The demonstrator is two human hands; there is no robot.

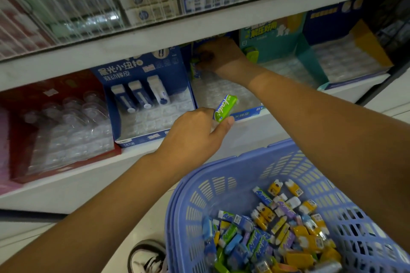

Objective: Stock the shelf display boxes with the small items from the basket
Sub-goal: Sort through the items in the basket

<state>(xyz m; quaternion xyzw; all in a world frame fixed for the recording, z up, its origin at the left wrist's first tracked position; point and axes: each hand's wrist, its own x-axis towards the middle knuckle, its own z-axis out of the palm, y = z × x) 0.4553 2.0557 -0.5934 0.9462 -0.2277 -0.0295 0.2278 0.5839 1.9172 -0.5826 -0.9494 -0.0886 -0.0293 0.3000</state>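
My left hand (pixel 195 135) grips a green eraser (pixel 225 107) just in front of the shelf edge, above the basket. My right hand (pixel 219 54) reaches deep into a blue display box (pixel 244 114), its fingers pinching a small green-and-blue eraser (pixel 195 68) at the box's back left corner. That box has a clear plastic tray with mostly bare slots. The blue plastic basket (pixel 221 184) sits at the lower right, holding several small erasers (pixel 277 232) in yellow, blue, green and purple.
A blue display box (pixel 142 66) with three white-and-blue erasers stands to the left, then a red box (pixel 66 86). A teal box (pixel 273 42) and a navy box (pixel 346 29) stand to the right. An upper shelf (pixel 199 26) overhangs. A shoe (pixel 147 257) shows below.
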